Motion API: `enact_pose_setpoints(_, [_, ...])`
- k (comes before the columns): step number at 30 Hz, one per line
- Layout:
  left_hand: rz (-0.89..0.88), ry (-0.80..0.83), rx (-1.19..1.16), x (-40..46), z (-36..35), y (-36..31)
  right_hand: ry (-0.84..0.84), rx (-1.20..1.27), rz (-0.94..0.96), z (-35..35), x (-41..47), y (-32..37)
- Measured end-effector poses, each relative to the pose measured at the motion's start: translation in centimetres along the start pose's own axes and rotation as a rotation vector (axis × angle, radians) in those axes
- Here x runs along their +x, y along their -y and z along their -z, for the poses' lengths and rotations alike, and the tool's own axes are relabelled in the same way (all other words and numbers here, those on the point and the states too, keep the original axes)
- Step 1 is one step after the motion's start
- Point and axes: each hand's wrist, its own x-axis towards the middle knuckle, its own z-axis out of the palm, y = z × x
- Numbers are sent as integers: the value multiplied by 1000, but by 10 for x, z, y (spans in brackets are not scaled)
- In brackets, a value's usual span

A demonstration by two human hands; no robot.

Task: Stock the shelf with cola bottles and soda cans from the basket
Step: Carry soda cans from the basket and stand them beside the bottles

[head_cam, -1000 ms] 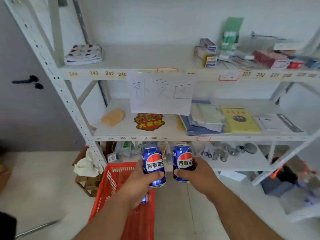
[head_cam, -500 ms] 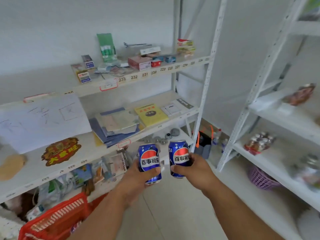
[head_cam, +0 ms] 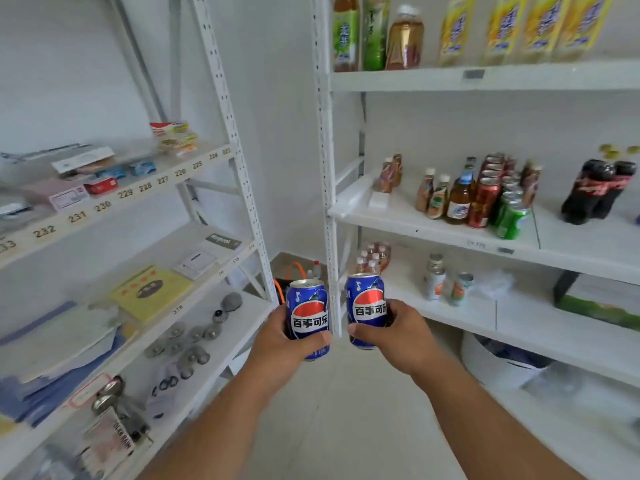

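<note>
Drinks shelving unit, at right: the middle board carries stock already. Two dark cola bottles stand near its right end; a row of red cans and green cans runs front to back near the middle of its front edge, with small glass bottles to their left. Bare board shows along the front edge on either side of that group. Judgement: stocking is partly done at most, and the two cans in hand are not yet placed. The basket is out of view, so what is left in it cannot be told.

Left hand: fingers and thumb curled round a blue cola can, thumb across its lower front.

Right hand: wrapped likewise round a second blue cola can.

Both cans are held in the air in front of the shelving unit's left upright, side by side, just apart, and clear of every board. Each stands upright, long axis vertical, top rim uppermost, printed label facing the wearer. In that attitude they are ready to be set down base-first
</note>
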Motion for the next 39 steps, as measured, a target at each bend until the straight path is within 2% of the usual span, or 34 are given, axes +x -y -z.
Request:
enact_pose_setpoints(8, [-106, 245, 30, 28, -83, -34, -352, -18, -50, 78, -38, -13])
enact_pose_setpoints(15, [-156, 401, 45, 33, -158, -61, -547, -1, -88, 141, -70, -25])
enact_pose_setpoints(22, [-188, 513, 107, 35, -266, -91, -718, 49, -115, 234, -89, -53])
enact_pose_setpoints(32, [-223, 543, 130, 36, -447, -125, -741, 45, -103, 393, -85, -99])
enact_pose_setpoints(39, [-217, 534, 182, 50, -533, -138, -767, 28, -140, 471, -75, -125])
